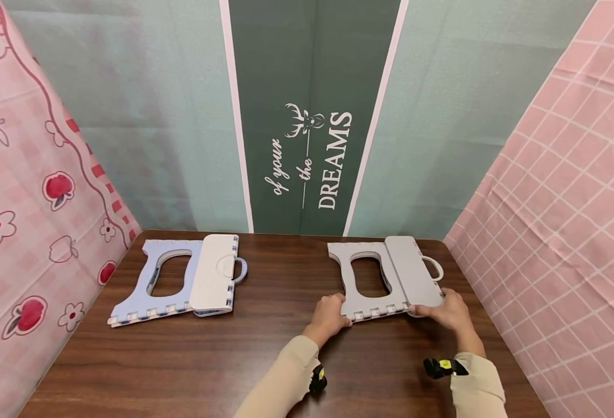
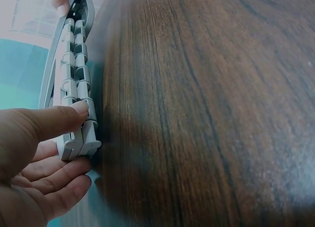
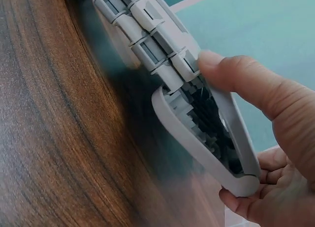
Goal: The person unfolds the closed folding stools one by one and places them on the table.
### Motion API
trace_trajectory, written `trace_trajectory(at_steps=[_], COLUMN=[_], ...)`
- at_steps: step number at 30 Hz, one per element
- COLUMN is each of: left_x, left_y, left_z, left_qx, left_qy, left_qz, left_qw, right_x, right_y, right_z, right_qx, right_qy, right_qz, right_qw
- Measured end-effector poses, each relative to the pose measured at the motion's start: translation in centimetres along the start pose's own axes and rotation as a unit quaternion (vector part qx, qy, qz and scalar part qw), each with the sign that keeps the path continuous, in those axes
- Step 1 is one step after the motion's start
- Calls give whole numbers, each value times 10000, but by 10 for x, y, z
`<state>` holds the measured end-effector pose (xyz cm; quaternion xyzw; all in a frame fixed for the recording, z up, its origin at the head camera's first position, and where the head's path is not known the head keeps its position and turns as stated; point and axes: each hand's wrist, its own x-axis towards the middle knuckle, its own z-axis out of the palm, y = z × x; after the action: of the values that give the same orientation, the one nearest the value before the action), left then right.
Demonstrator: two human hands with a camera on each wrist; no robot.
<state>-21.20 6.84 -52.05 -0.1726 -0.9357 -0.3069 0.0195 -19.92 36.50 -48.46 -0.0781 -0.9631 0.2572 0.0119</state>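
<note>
A grey folding step stool [image 1: 410, 273] lies folded flat at the right of the table, its loop handle toward the right. My left hand [image 1: 329, 316] grips its near left corner; in the left wrist view the thumb [image 2: 69, 119] lies on the hinged edge and the fingers bend around the end. At the near right corner my right hand [image 1: 450, 310] holds the seat end, thumb [image 3: 231, 72] on the upper face and fingers curled round the far edge. A blue and white folding step stool [image 1: 215, 278], also folded flat, lies at the left, touched by neither hand.
Both stools lie on a brown wood-grain table [image 1: 286, 366]. Behind it hangs a green cloth [image 1: 307, 75] with white lettering. A pink patterned cloth [image 1: 19, 232] borders the left side, and a pink checked cloth [image 1: 573, 203] the right.
</note>
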Motion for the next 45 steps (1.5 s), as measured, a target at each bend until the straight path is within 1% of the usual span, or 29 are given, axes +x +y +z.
trace_trajectory(at_steps=[11,16,21,25,31,33,41,43,45], left_x=[0,-2,-2,-1,-3,-3,-2,-2,-2], left_y=[-2,-1,-1,-1,-1,0,0,0,0], left_z=[1,0,1,2,2,1,1,1,1], left_qx=[-100,-153,-280,-392,-466,-467,-440,-387,-316], left_qy=[-78,-109,-27,-28,-55,-52,-38,-9,89], left_qz=[-188,-214,-269,-340,-324,-324,-326,-300,-207], left_qw=[9997,9996,9992,9986,9984,9984,9985,9988,9992], right_x=[-5,-7,-9,-11,-17,-18,-22,-23,-24], right_y=[-6,-6,-2,1,5,5,-3,-5,-7], right_z=[-2,-2,-3,-6,-15,-17,-27,-30,-32], right_qx=[-79,36,240,391,622,658,823,829,816], right_qy=[266,309,354,421,428,485,597,613,649], right_qz=[-26,-153,-362,-540,-712,-750,-996,-1083,-1147], right_qw=[9996,9994,9984,9969,9946,9938,9898,9888,9879])
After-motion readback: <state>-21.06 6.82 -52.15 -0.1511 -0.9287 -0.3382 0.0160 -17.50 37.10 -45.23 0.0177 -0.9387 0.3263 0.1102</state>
